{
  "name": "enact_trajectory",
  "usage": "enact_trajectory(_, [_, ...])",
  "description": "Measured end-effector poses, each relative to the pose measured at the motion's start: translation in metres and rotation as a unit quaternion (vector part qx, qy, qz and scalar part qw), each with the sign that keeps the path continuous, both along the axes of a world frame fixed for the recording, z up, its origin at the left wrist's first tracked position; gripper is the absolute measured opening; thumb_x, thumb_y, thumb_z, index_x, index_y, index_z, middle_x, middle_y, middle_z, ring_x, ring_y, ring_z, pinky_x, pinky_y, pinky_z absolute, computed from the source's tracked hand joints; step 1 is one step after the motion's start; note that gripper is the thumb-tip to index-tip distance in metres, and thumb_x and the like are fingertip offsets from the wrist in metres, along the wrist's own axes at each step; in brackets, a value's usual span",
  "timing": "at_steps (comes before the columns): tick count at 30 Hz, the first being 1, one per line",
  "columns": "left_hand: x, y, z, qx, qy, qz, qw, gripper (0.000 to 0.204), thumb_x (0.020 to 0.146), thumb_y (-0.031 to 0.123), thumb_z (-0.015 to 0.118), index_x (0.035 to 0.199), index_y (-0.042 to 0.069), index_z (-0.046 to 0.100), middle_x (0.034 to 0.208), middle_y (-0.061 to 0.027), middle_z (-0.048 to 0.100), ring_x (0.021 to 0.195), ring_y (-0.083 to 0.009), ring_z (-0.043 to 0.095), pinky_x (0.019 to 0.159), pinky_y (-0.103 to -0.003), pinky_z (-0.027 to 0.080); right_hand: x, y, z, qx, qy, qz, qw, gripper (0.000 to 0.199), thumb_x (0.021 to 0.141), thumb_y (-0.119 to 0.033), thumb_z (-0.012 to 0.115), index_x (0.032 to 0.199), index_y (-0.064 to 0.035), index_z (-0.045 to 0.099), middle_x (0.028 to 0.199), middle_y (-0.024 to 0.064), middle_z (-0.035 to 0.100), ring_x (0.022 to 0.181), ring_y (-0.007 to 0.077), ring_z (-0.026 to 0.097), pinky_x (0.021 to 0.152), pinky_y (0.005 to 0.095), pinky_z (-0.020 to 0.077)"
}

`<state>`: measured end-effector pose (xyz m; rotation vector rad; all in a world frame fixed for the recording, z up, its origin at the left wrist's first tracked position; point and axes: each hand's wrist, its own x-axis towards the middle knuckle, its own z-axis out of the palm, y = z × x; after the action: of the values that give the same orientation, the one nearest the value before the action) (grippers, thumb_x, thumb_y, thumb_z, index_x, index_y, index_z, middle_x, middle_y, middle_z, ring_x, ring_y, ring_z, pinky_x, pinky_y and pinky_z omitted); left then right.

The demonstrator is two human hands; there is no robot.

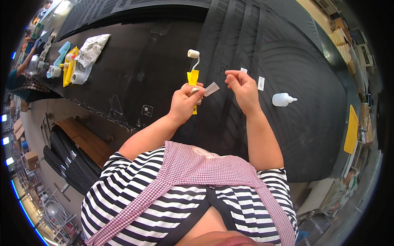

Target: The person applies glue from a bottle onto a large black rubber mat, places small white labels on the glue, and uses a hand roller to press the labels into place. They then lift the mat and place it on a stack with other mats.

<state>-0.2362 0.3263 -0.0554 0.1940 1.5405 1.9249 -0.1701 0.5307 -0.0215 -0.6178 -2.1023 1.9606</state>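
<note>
Roller (193, 54), one small one with a white head and yellow handle, sits gripped in the left hand (184, 102), and that same hand pinches one pale label strip (211, 89) between thumb and fingers. Right hand (242, 88) hovers just beside it, fingertips drawn together, whether anything sits between them I cannot tell. Both hands are up over the black rubber sheet (287, 135) that covers the table. Two small white labels (261, 83) lie on the sheet near the right hand, and one white squeeze bottle (283, 99) lies on its side further right. Far left, one clear plastic bag (88, 53) and a yellow tool (69, 65).
</note>
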Motion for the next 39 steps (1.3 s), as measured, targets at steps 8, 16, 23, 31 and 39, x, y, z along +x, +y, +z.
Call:
enact_trajectory(8, [0.003, 0.009, -0.001, 0.011, 0.029, -0.018, 0.999, 0.011, 0.094, 0.007, 0.068, 0.096, -0.003, 0.073, 0.115, -0.0069, 0.057, 0.078, -0.0110, 0.059, 0.072, -0.025, 0.050, 0.002, -0.008, -0.007, -0.069, -0.027, 0.050, 0.996, 0.010, 0.089, -0.007, 0.070, 0.095, 0.0012, 0.070, 0.087, 0.0049, 0.070, 0.081, 0.0104, 0.064, 0.075, 0.0245, 0.0498])
enact_trajectory(16, [-0.004, -0.003, -0.021, -0.040, 0.207, -0.029, 0.977, 0.011, 0.091, -0.001, 0.068, 0.100, 0.001, 0.073, 0.119, -0.0075, 0.057, 0.085, -0.0123, 0.061, 0.073, -0.024, 0.051, -0.023, 0.021, -0.022, 0.376, -0.002, 0.021, 0.927, 0.004, 0.079, -0.005, 0.074, 0.079, -0.0020, 0.073, 0.083, 0.0070, 0.062, 0.071, 0.0206, 0.064, 0.067, 0.0309, 0.0499])
enact_trajectory(23, [-0.004, -0.004, -0.025, -0.058, 0.257, -0.022, 0.964, 0.014, 0.086, 0.000, 0.072, 0.098, 0.006, 0.075, 0.114, -0.0118, 0.061, 0.095, -0.0210, 0.065, 0.081, -0.028, 0.055, -0.045, 0.035, -0.036, 0.353, -0.019, -0.015, 0.935, 0.006, 0.076, -0.011, 0.076, 0.076, -0.0063, 0.073, 0.088, 0.0083, 0.065, 0.087, 0.0291, 0.064, 0.076, 0.0394, 0.0514])
enact_trajectory(31, [-0.003, -0.004, -0.027, -0.057, 0.251, -0.018, 0.966, 0.017, 0.083, -0.001, 0.074, 0.098, 0.008, 0.075, 0.115, -0.0121, 0.062, 0.099, -0.0235, 0.065, 0.083, -0.030, 0.054, -0.053, 0.037, -0.042, 0.412, -0.006, -0.026, 0.911, 0.007, 0.078, -0.010, 0.075, 0.078, -0.0039, 0.073, 0.081, 0.0060, 0.062, 0.072, 0.0217, 0.064, 0.067, 0.0340, 0.0503])
enact_trajectory(39, [-0.003, -0.004, -0.028, -0.058, 0.261, -0.018, 0.963, 0.016, 0.083, 0.000, 0.075, 0.098, 0.008, 0.076, 0.114, -0.0120, 0.062, 0.098, -0.0241, 0.065, 0.084, -0.031, 0.053, -0.057, 0.033, -0.042, 0.433, -0.030, -0.047, 0.900, 0.007, 0.077, -0.012, 0.077, 0.076, -0.0063, 0.073, 0.080, 0.0046, 0.061, 0.072, 0.0228, 0.064, 0.067, 0.0353, 0.0499])
